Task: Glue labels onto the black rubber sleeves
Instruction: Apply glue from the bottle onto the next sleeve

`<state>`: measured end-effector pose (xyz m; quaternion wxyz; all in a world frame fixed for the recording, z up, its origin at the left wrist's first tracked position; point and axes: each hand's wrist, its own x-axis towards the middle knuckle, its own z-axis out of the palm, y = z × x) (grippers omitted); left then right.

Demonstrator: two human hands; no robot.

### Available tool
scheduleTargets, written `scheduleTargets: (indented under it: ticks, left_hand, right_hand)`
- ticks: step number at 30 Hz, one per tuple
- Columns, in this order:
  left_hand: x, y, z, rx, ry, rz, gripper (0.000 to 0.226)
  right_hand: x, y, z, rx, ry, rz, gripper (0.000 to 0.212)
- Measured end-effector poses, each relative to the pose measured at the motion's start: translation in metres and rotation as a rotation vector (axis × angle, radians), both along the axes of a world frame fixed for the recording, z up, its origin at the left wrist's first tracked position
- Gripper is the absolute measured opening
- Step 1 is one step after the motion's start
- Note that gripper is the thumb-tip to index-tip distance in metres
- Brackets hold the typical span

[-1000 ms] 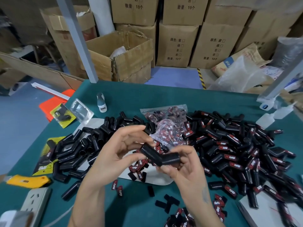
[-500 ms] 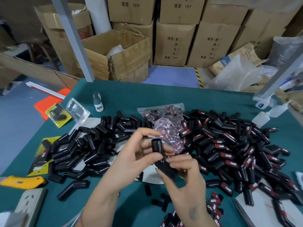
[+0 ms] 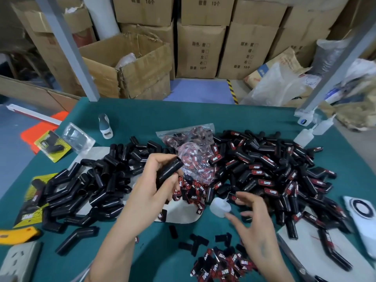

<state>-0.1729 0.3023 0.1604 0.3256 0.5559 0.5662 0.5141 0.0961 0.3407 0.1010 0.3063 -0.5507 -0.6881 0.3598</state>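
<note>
I have the bent black rubber sleeve (image 3: 169, 171) pinched in my left hand (image 3: 151, 188), raised over the table's label pile. My right hand (image 3: 252, 222), fingers spread, reaches for the small white glue bottle (image 3: 219, 206); a clumsy grab could tip it and spill glue over the loose red-and-black labels (image 3: 193, 192).

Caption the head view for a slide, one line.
Left hand holds a black rubber sleeve while the open right hand reaches for a small white glue bottle between sleeve piles.
</note>
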Motion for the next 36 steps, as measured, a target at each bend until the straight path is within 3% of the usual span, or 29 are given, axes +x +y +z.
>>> scheduleTargets:
  ticks: [7, 10, 13, 16, 19, 25, 30, 36]
  left_hand:
    - [-0.001, 0.006, -0.001, -0.009, 0.132, 0.038, 0.051]
    - [-0.002, 0.008, -0.004, -0.084, 0.119, 0.058, 0.038]
    - [-0.001, 0.008, 0.0, 0.001, 0.06, 0.056, 0.028]
    - [0.003, 0.004, 0.009, 0.085, -0.025, 0.084, 0.029]
    - [0.004, -0.002, 0.011, 0.131, -0.115, 0.122, 0.036]
    - [0.009, -0.004, 0.017, 0.281, -0.054, 0.12, 0.028]
    - [0.011, -0.005, 0.018, 0.219, -0.161, 0.115, 0.036]
    - [0.014, -0.008, 0.02, 0.223, -0.122, 0.119, 0.033]
  right_hand:
    - [-0.019, 0.009, -0.033, -0.066, -0.161, 0.036, 0.031]
    - [-0.018, 0.009, -0.022, -0.06, 0.034, 0.069, 0.036]
    - [-0.02, 0.014, 0.013, -0.187, 0.353, 0.127, 0.029]
    - [-0.023, 0.023, 0.054, -0.292, 0.622, 0.205, 0.045]
    - [-0.026, 0.029, 0.081, -0.248, 0.831, 0.185, 0.047]
    - [-0.034, 0.027, 0.09, -0.244, 1.025, 0.08, 0.029]
    - [-0.041, 0.024, 0.09, -0.348, 1.222, 0.015, 0.023]
    - [-0.04, 0.017, 0.098, -0.271, 1.204, 0.076, 0.034]
